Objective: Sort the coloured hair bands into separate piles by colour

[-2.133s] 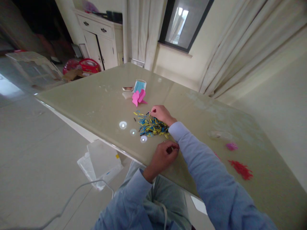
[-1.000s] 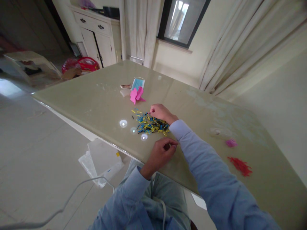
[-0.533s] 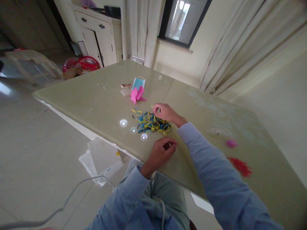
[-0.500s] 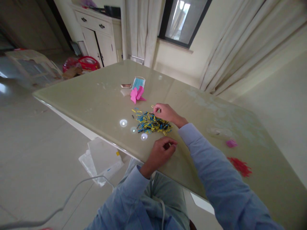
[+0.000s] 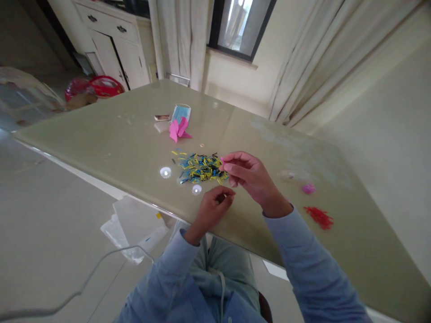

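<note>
Pink folded paper [image 5: 179, 129], upper centre-left, against blue face mask [image 5: 182, 112]; apart from the hands, low risk. Centre: mixed pile [image 5: 202, 169] of yellow, blue and black bits, spread loose on smooth-looking tabletop [image 5: 134, 148]; a knock would probably scatter it. Yellow stray [image 5: 174, 153] lies off its upper left. Just below the pile, left hand [image 5: 213, 207], fingers curled, thumb near index; can't tell if it holds anything. Small pink piece [image 5: 222, 163], at the pile's right end in frame, is pinched between thumb and index of right hand [image 5: 251, 177], right of centre. Main risk: slack pinch, tiny piece drops among the bits, hard to find. Farther right, purple-pink lump [image 5: 309, 188], then red pile [image 5: 319, 217] near right sleeve [image 5: 310, 258]; a low sideways drag could smear it.
</note>
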Motion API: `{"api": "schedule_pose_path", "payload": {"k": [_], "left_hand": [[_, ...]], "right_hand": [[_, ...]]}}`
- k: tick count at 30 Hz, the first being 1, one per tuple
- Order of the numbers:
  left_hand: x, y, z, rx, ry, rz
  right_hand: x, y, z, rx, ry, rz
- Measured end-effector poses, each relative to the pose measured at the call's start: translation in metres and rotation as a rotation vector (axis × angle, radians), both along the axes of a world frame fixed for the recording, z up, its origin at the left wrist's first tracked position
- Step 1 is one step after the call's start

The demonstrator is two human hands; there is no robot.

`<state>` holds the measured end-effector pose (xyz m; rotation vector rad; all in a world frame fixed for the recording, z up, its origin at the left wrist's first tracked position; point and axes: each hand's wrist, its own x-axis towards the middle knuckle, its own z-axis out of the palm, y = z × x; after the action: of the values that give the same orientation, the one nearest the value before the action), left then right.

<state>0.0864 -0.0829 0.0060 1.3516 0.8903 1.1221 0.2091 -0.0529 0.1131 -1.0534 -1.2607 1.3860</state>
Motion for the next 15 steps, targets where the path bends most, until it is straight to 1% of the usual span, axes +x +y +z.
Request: {"api": "schedule_pose_path", "payload": {"k": [3,8,12,15], "left_hand": [[-0.001,0.000,-0.004,-0.004,-0.008,-0.002],[-0.003,-0.001,-0.002,-0.013,0.019,0.024],[-0.003,-0.001,0.002,-0.037,0.030,0.024],[-0.004,-0.001,0.003,-0.048,0.045,0.043]], "right_hand": [[0.010,-0.031,-0.002,-0.096,0.152,-0.033],[0.026,-0.072,-0.017,-0.126,0.287,-0.172],[0.033,-0.095,-0.022,-0.112,0.375,-0.258],[0.038,-0.106,-0.025,-0.105,0.363,-0.302]]}}
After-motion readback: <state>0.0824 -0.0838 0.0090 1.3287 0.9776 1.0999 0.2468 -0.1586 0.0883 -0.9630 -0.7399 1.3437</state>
